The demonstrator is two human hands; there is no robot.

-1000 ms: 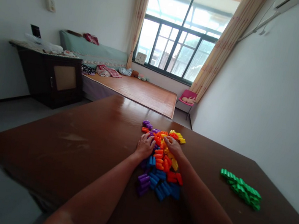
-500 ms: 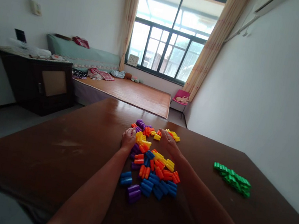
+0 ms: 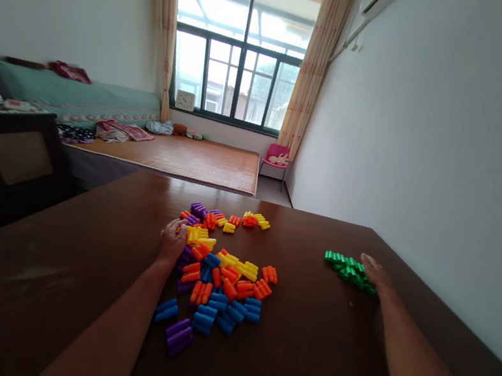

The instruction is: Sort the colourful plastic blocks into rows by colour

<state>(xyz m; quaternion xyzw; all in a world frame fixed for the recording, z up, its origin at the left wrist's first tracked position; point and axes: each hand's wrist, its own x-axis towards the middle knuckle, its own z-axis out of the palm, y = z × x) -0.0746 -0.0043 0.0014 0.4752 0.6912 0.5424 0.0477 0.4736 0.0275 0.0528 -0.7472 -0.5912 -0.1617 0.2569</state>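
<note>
Several ridged plastic building blocks lie in a loose pile in the middle of the table. My left hand (image 3: 172,240) rests at the pile's left edge, fingers loosely curved and apart against the yellow blocks (image 3: 196,236). Nearer me lie orange blocks (image 3: 202,293), blue blocks (image 3: 204,318) and a purple block (image 3: 179,337). Over to the right, my right hand (image 3: 375,271) is at the far right side of a row of green blocks (image 3: 347,270). Its fingers reach out and touch them, the hand partly covering that end; no block is lifted.
The brown table (image 3: 288,363) spreads out around the blocks. Behind it stand a bed (image 3: 198,159), a pink chair (image 3: 278,154) and a dark cabinet (image 3: 14,153) on the left. A window (image 3: 236,75) is at the back.
My right hand has moved from the far side of the mixed pile to the green blocks. An orange block now lies apart on the pile's right. My view has turned right.
</note>
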